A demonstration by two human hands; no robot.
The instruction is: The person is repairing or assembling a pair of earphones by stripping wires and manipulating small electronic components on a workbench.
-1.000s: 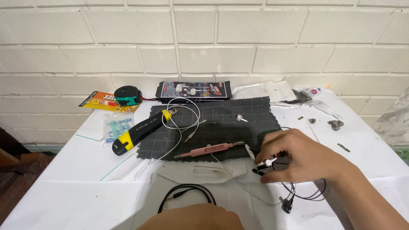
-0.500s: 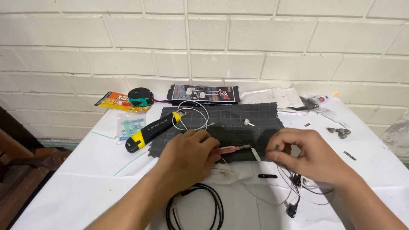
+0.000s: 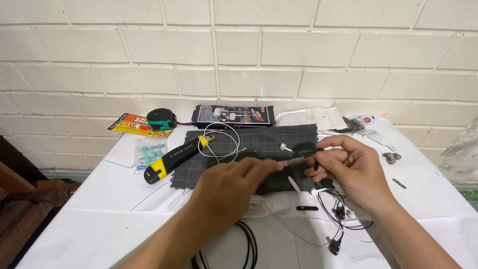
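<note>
**Both hands meet on a thin tool above the dark cloth**

The left hand (image 3: 226,187) pinches its fingertips shut on the near end of a slim rod-like tool (image 3: 294,160), blurred, so its exact kind cannot be told. The right hand (image 3: 348,169) closes thumb and forefinger around the tool's far end, the other fingers curled loosely. A thin black earphone wire (image 3: 338,211) hangs below the right hand and trails to small black earbuds lying on the white tabletop (image 3: 89,219). The tool hovers just above the dark checked cloth (image 3: 269,139), which is spread on the middle of the table.

On the cloth lies a loop of white wire (image 3: 219,142). A yellow-and-black utility knife (image 3: 172,158) rests at the cloth's left edge. A coil of black cable (image 3: 244,244) lies near the left forearm. Along the brick wall sit a green tape measure (image 3: 162,119), an orange glue packet (image 3: 130,124) and a flat dark earphone package (image 3: 234,114).
</note>
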